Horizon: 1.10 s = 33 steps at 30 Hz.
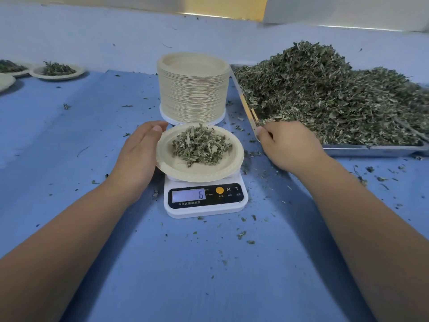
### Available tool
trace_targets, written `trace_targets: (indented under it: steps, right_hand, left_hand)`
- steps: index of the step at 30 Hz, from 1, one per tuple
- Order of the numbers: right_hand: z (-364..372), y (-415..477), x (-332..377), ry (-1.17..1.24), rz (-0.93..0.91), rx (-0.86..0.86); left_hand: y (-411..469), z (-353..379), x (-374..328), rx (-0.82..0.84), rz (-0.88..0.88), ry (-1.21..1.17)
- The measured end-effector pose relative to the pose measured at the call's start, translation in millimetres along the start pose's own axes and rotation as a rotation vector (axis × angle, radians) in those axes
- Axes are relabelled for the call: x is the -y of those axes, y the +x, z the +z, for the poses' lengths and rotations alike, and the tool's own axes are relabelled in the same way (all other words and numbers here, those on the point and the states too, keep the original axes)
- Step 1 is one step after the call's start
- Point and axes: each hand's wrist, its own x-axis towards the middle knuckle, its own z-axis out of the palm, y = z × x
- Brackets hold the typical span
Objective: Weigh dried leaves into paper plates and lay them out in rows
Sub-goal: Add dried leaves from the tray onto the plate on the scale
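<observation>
Paper plate [177, 170] of dried leaves [202, 145] on the scale [204, 209], display reading 6. Left hand [137, 154] against its left rim, fingers hidden: grip cannot be told. Right hand [285, 145] curled at the tray [371, 151] corner, contents unseen

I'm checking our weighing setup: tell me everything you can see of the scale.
The scale is small, white, plastic-looking, flat on the blue table before the plate stack. Its black front panel has a lit display reading 6, an orange button and M and T keys. A paper plate of leaves sits on its platform; the left hand touches that plate's rim.
</observation>
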Motion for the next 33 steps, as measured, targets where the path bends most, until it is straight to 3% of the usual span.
trace_targets:
  steps: [9, 14, 17, 24, 33]
  right_hand:
    - [5, 7, -8, 0.264, -0.021, -0.054]
    - [8, 12, -11, 0.36, 0.039, -0.258]
    - [9, 18, -10, 0.351, 0.044, -0.315]
    - [0, 48, -16, 0.203, 0.045, -0.26]
    - [-13, 58, 0, 0.286, -0.005, -0.324]
  left_hand:
    - [2, 0, 2, -0.009, 0.003, 0.016]
    - [3, 0, 4, -0.019, -0.013, -0.017]
    - [5, -1, 6, -0.028, -0.02, -0.019]
    - [5, -2, 5, -0.022, -0.044, -0.084]
    - [2, -1, 3, -0.011, -0.029, -0.064]
